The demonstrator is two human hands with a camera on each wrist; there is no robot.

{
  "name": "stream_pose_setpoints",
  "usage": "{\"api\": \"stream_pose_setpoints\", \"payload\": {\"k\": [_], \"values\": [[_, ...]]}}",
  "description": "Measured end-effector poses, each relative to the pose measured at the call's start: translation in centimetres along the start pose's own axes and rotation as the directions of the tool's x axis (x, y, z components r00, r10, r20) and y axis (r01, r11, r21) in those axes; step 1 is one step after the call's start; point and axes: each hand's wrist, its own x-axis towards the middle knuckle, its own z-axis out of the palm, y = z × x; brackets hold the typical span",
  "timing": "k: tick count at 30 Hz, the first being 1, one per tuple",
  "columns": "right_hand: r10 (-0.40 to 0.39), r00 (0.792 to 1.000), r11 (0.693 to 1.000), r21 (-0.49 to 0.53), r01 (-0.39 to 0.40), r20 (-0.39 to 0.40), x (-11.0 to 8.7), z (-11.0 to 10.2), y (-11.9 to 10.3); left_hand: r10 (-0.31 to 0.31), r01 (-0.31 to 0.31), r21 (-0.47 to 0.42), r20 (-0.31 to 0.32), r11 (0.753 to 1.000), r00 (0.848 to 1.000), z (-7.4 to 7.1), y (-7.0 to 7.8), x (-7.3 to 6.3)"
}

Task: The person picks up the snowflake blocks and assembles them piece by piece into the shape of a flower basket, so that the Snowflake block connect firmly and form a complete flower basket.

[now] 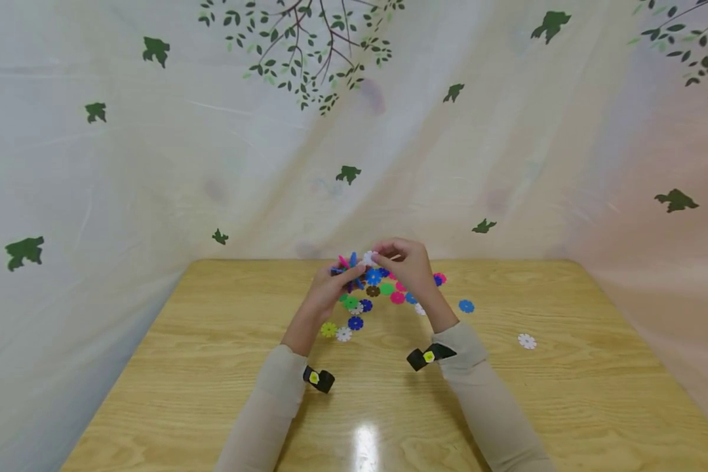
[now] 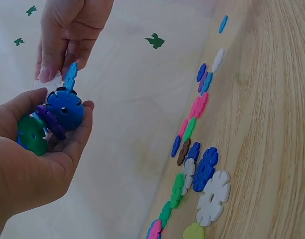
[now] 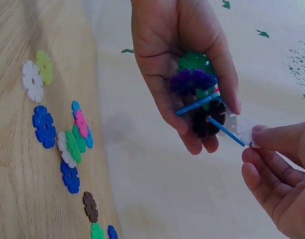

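Observation:
My left hand (image 1: pixel 326 288) cradles a cluster of joined snowflake discs (image 3: pixel 192 79), held above the table. Blue, green, purple and black discs show in the cluster, slotted together at angles. With thumb and fingertips my right hand (image 1: pixel 410 265) pinches a white snowflake disc (image 3: pixel 246 130) at the cluster's edge. In the right wrist view the white disc lies beside a blue disc (image 3: pixel 227 132) that sticks out of the cluster; whether the two are slotted together I cannot tell. The left wrist view shows the white disc (image 2: pixel 49 84) partly hidden behind the cluster.
Loose snowflake discs in several colours lie on the wooden table (image 1: pixel 212 367) below the hands, among them a yellow disc (image 1: pixel 328 330). Farther right lie a blue disc (image 1: pixel 466 306) and a white disc (image 1: pixel 527 341). A printed cloth (image 1: pixel 259 164) hangs behind the table.

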Motion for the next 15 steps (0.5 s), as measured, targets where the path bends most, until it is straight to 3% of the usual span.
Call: {"api": "stream_pose_setpoints", "payload": {"k": [6,15], "values": [[-0.043,0.998,0.999,-0.001,0.043,-0.035,-0.26,0.39,-0.21,0.016,-0.016,-0.01,0.005,1.0,1.0,0.03,-0.07,0.12],[-0.005,0.999,0.997,0.076,0.008,-0.035,-0.21,0.8,0.01,0.06,-0.06,-0.028,-0.004,0.998,0.998,0.52,0.09,-0.11]]}}
